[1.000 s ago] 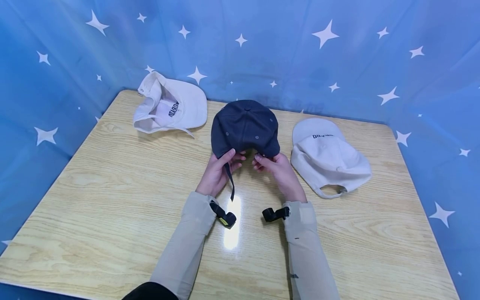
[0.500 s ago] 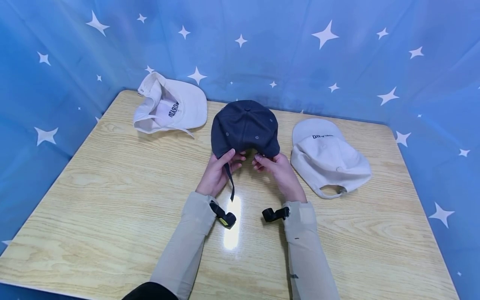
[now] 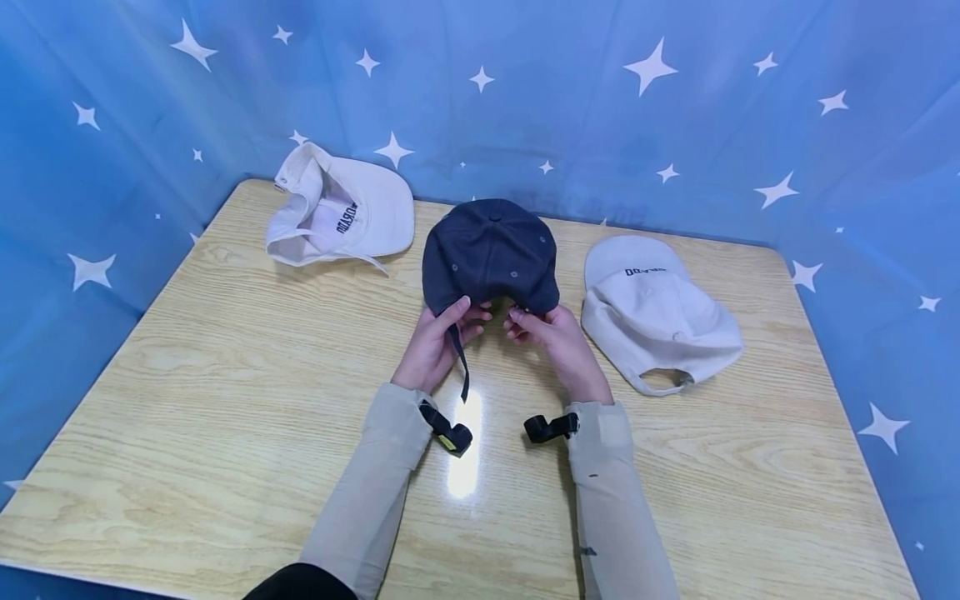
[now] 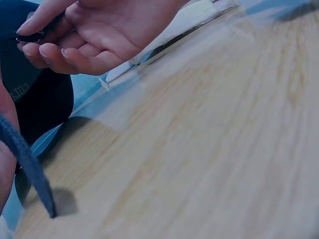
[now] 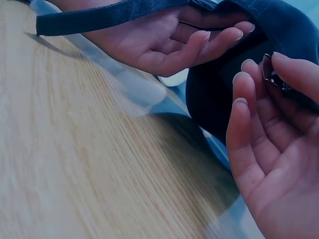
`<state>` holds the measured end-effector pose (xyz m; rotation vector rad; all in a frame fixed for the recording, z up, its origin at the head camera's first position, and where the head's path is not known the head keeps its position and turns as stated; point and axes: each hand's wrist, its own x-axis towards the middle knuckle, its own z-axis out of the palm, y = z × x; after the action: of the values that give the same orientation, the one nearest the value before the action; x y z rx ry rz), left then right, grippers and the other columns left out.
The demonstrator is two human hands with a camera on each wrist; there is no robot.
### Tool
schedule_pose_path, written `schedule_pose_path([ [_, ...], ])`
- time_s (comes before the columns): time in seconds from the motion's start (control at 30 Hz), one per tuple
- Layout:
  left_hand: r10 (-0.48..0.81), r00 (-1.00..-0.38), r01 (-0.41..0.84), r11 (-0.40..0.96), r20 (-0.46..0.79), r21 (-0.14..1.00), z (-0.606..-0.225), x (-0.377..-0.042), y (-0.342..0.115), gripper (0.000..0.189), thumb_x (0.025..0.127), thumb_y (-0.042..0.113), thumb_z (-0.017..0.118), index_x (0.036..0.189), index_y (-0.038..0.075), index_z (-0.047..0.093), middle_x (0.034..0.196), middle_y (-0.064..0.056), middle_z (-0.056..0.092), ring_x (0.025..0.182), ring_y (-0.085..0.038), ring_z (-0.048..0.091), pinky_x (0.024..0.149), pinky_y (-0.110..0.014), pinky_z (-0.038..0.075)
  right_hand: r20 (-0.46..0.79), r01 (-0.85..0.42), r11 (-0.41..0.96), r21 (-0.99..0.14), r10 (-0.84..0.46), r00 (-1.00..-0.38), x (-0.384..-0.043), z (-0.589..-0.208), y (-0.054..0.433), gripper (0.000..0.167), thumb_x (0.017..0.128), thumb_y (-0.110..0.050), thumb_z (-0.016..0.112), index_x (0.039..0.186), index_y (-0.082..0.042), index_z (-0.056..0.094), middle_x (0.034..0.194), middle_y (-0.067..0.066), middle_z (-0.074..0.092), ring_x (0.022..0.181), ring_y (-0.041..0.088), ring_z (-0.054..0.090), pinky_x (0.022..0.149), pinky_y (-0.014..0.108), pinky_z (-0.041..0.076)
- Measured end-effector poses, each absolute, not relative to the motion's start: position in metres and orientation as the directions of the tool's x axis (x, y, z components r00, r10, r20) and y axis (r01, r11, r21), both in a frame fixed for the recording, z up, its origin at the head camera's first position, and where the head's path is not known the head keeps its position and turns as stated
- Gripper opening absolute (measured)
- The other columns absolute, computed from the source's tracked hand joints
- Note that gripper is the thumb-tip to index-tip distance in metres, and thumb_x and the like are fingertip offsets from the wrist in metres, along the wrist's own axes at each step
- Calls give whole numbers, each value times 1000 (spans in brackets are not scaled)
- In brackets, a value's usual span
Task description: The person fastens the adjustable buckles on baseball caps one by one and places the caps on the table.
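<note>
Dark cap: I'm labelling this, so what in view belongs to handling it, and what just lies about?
In use:
- dark cap
- its strap
- metal clasp
- left hand
- right hand

Lying about:
- left white cap
- right white cap

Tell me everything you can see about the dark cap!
The dark cap is navy and looks like cloth, with a round crown, a button and eyelets. Its back opening faces the head camera and its strap hangs undone. The left hand holds it beside the strap; the right hand pinches a buckle opposite. Inside are pale letters, too faint to read. It is between the left white cap and right white cap; whether it touches the table is hard to tell.
</note>
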<state>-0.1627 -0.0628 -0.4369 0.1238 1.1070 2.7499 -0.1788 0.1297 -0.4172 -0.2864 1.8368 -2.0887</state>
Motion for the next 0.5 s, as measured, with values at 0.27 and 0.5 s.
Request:
schedule_pose_path([
  [0.27,196,-981,-139,-700,1,700,-434,-163,-63,37,85,20,62,116,8,47,101,-14,60,93,-26,55,74,-31,47,-71,120,-108,-987,-377,-923,-180,-418,130,40,85,-23,61,105,10,53,92,18,60,81,28,57,79,44,46],
  [0.5,198,-980,-140,-700,1,700,-435,-162,-63,35,86,19,61,116,8,47,101,-14,60,93,-26,55,74,-31,47,-72,115,-92,-989,-379,-923,-179,-418,130,36,86,-23,60,103,8,54,92,16,60,81,29,57,79,44,46],
])
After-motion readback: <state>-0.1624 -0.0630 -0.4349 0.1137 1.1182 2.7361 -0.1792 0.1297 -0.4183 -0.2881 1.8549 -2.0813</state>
